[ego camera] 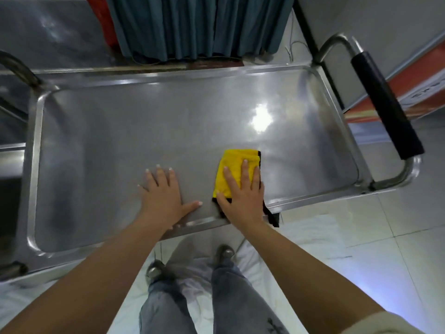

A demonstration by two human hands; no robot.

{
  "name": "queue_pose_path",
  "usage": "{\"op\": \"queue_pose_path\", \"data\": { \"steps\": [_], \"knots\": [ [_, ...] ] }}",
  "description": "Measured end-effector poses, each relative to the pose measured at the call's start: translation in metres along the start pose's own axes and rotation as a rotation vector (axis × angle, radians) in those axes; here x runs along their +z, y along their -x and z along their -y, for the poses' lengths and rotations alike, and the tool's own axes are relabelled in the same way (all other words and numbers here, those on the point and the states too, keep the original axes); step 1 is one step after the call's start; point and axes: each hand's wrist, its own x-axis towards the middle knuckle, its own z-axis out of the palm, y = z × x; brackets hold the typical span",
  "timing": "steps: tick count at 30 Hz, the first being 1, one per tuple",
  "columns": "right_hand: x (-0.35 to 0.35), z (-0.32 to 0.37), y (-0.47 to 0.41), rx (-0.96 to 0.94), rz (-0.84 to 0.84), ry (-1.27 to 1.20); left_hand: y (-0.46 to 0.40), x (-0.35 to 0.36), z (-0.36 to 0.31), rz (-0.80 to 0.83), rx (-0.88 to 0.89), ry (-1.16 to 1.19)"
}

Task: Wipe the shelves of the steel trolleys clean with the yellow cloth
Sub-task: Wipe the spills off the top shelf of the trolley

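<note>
The right hand [240, 189] presses flat on the folded yellow cloth [234, 169], left hand [163, 191] flat beside it; the unwiped trolley shelf [144, 131] runs long toward nine o'clock.

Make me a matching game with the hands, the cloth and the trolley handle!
Things:
1. left hand
2. right hand
3. yellow cloth
4. handle grip

Descriptions:
A. black, at the trolley's right end
B. flat on the bare steel shelf
C. pressing down on the cloth
D. folded, under a hand

Pairs: 1-B, 2-C, 3-D, 4-A
</note>
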Motion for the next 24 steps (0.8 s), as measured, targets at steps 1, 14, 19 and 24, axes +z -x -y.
{"op": "queue_pose_path", "data": {
  "steps": [1, 14, 19, 24],
  "knots": [
    [-0.003, -0.01, 0.0, -0.096, 0.006, -0.017, -0.004, -0.001, -0.015, 0.051, -0.002, -0.005],
    [-0.051, -0.181, -0.039, -0.139, -0.026, -0.082, -0.015, 0.004, -0.051, 0.124, -0.112, 0.03],
    [-0.047, -0.177, -0.021, 0.007, -0.059, -0.106, -0.009, -0.002, -0.063, 0.074, -0.12, -0.002],
    [-0.048, -0.157, 0.012, -0.032, -0.018, -0.211, 0.007, 0.003, -0.064, 0.037, -0.092, 0.07]
  ]
}}
